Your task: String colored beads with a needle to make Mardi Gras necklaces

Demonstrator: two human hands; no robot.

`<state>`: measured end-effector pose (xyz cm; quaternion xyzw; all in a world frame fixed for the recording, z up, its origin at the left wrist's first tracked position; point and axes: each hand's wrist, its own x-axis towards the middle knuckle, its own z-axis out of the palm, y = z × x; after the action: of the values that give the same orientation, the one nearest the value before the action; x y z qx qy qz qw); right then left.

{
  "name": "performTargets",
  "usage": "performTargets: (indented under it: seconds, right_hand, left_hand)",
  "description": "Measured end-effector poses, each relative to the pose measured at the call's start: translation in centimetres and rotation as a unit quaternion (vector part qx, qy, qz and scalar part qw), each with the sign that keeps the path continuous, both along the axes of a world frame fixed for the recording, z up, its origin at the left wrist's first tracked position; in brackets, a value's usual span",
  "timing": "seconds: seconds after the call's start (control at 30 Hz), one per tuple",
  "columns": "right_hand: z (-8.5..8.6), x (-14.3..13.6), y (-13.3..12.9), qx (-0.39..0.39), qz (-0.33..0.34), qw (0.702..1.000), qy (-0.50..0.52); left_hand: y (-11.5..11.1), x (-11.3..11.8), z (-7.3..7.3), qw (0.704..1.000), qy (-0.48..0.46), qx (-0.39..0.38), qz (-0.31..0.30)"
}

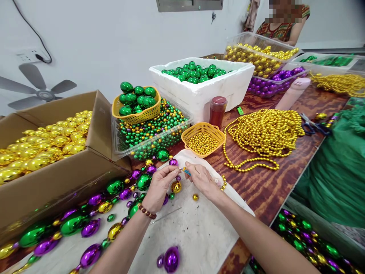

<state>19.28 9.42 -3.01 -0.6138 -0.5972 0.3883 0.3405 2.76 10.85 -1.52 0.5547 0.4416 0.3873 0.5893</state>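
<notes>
Both hands are in close, right over the pale cloth (211, 232). The left hand (155, 188) has thumb and fingers pressed together; whatever sits between those tips is too small to make out. Touching distance away, the right hand (201, 177) pinches a small blue-and-yellow tool (186, 171), only partly showing. Just under the left fingertips sits a bead strand (176, 187) in purple, gold and green; whether it joins the piece at the tips, can't tell.

Room to move? The widest stretch is cloth, nearer the body than the fingers, between the forearms, shared with a loose gold bead (195, 197) and a purple ball (171, 259). Right of the fingers, the cloth gives way to the wooden counter (265, 190), whose edge slants past a green sack (336, 163). Tight beyond the fingertips: a yellow basket (221, 144) of gold beads stands just there, a gold bead heap (265, 129) off to its right. Left of the fingers, bead garlands (90, 228) crowd up to a cardboard box (57, 194).

Now the hidden bits: the left hand and wrist cover part of the garlands, the box runs off the left side, both forearms are cut off below, and beyond the far bins a co-worker (285, 32) is partly screened.
</notes>
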Motion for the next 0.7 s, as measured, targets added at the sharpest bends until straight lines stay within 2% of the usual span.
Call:
performTargets:
  seconds: [0.2, 0.33, 0.43, 0.53, 0.7]
  right_hand:
    - [0.0, 0.3, 0.1, 0.017, 0.016, 0.999, -0.049]
    - [0.1, 0.8, -0.1, 0.051, 0.01, 0.991, -0.126]
    - [0.0, 1.3, 0.0, 0.082, 0.003, 0.974, -0.212]
    - [-0.4, 1.8, 0.4, 0.09, 0.023, 0.952, -0.293]
    - [-0.7, 2.8, 0.2, 0.093, 0.055, 0.922, -0.372]
  left_hand:
    - [0.0, 0.1, -0.1, 0.999, 0.035, 0.02, 0.006]
    - [0.0, 0.5, 0.0, 0.994, 0.093, 0.062, 0.008]
    - [0.2, 1.1, 0.1, 0.983, 0.146, 0.115, 0.008]
    - [0.6, 1.8, 0.1, 0.965, 0.194, 0.174, 0.008]
    - [1.4, 2.5, 0.7, 0.943, 0.246, 0.224, -0.002]
